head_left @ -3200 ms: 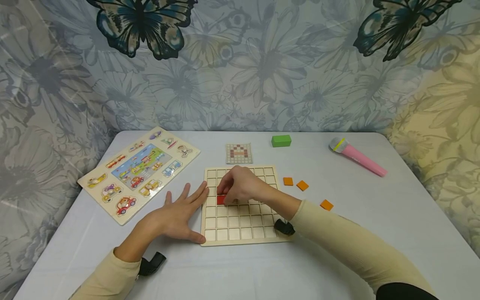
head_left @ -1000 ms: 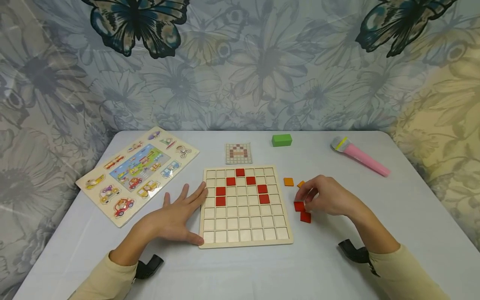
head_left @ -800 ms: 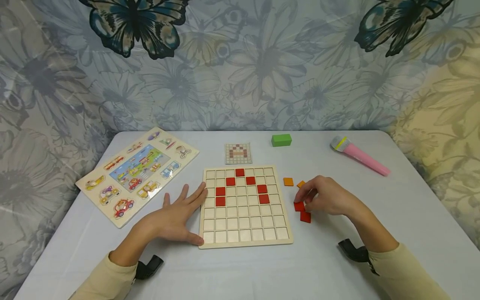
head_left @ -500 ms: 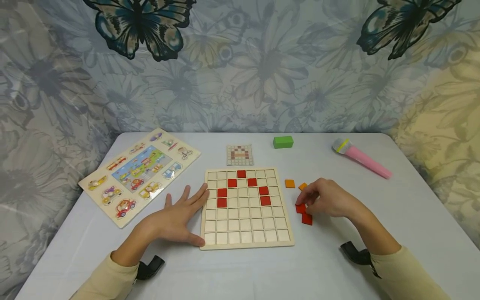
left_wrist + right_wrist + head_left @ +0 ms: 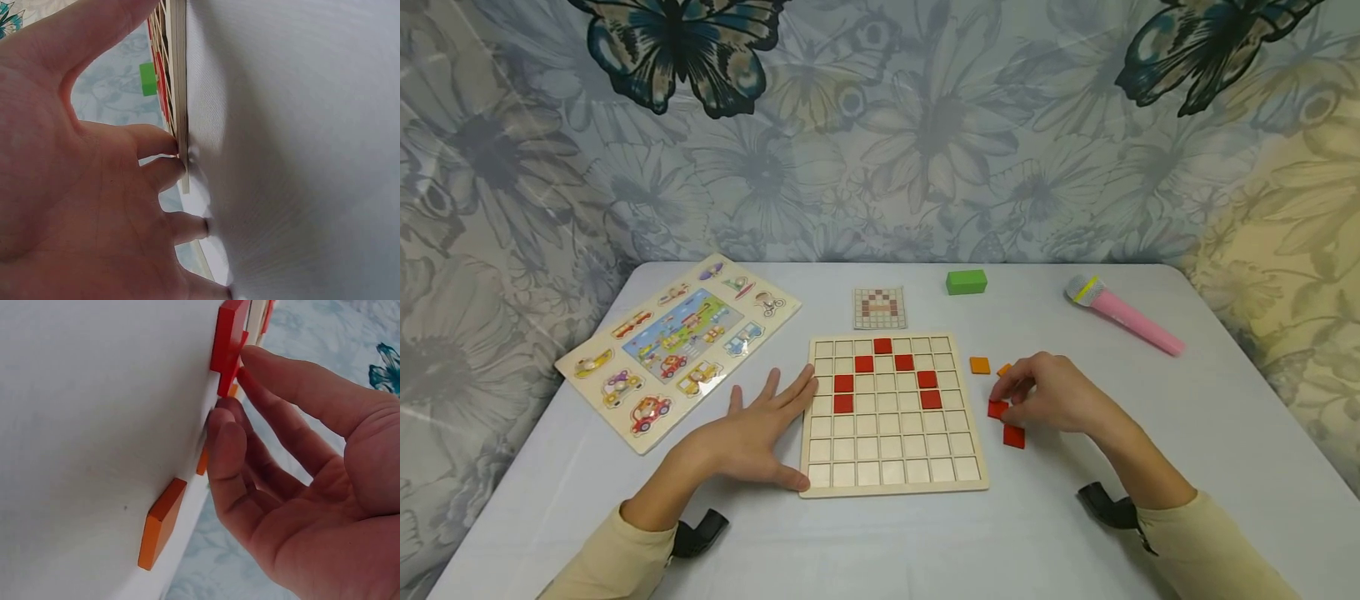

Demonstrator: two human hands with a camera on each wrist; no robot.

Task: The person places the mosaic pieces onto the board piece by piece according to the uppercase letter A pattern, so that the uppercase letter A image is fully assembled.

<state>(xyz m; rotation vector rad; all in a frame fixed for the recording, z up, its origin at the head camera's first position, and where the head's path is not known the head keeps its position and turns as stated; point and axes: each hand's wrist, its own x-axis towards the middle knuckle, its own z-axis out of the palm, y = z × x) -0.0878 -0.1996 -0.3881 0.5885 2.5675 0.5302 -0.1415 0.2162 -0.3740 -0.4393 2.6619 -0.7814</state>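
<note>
The wooden grid board (image 5: 880, 451) lies mid-table, with several red tiles (image 5: 882, 346) in its upper squares forming a pointed arch. Against its left edge rests my left hand (image 5: 748, 437), fingers spread; in the left wrist view the fingertips (image 5: 164, 140) meet the board's side. Right of the board, thumb and index finger of my right hand (image 5: 1056, 396) pinch a red tile (image 5: 997, 408) low over the table. Another red tile (image 5: 1014, 437) lies just nearer. In the right wrist view an orange tile (image 5: 164, 525) lies beside the curled fingers.
A small pattern card (image 5: 880, 308) lies behind the board, with a green block (image 5: 966, 282) to its right. A pink toy microphone (image 5: 1131, 321) lies far right, a vehicle picture puzzle (image 5: 681, 346) at left. An orange tile (image 5: 979, 365) sits beside the board.
My right hand has left the board for the loose tiles at right, uncovering the red arch. Lately the pinched red tile shifted slightly away from the other one. My left hand stays put.
</note>
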